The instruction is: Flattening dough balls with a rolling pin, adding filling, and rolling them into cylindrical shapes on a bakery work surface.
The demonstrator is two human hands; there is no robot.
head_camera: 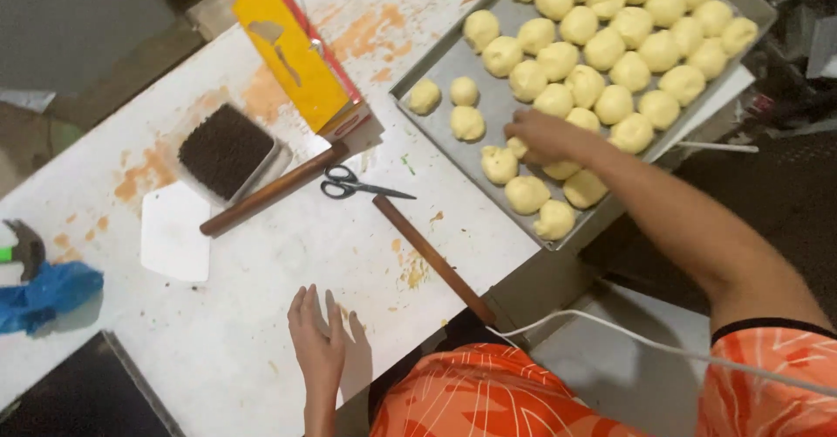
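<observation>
The right hand [545, 136] seems to cup a soft dough ball [518, 147] on the metal tray [436, 71] (best lifted gently from beneath), while the left hand [321, 343] rests flat, fingers spread, on the table [261, 263].

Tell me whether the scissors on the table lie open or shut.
Shut: the scissors lie flat, blades together in one thin point, between two wooden rods.

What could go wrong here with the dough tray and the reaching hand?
The baking tray overhangs the table's edge, so pressure from the right hand might tip it. The dough balls sit tightly packed; the hand could dent neighbours. The scissors and wooden stick lie near the left hand.
</observation>
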